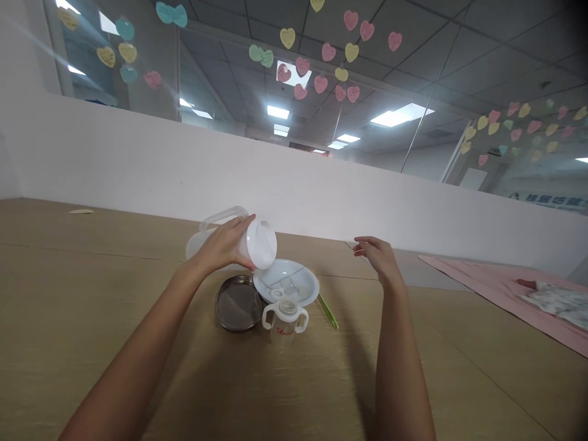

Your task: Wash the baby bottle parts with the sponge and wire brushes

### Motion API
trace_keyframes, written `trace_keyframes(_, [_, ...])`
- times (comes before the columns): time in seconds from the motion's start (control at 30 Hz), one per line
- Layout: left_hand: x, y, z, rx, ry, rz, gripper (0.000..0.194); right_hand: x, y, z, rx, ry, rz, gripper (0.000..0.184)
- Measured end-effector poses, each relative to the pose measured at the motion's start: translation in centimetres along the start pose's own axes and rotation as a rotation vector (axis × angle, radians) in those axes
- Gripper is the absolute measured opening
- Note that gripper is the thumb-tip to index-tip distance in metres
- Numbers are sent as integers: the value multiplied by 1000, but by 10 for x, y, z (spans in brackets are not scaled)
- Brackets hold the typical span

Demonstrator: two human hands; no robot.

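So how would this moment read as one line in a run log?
left hand: holds tilted lidded pitcher above white bowl | right hand: open, free | two-handled cup beside steel plate

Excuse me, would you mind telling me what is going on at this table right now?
A person's left hand holds a translucent plastic pitcher tipped on its side above a white bowl. The right hand hovers open beside it, holding nothing. On the wooden table below stand a two-handled baby cup and a metal dish.
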State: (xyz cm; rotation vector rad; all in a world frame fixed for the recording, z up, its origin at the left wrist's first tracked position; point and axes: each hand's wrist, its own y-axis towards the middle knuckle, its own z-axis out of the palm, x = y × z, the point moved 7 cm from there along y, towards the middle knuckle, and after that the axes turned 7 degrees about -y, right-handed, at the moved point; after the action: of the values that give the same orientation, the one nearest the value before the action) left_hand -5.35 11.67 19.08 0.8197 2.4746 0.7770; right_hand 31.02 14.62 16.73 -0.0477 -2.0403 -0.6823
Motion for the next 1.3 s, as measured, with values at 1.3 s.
trace_keyframes(1.3, [-4,0,0,74,33,65,110,16,-3,7,-22,-37,-73,29])
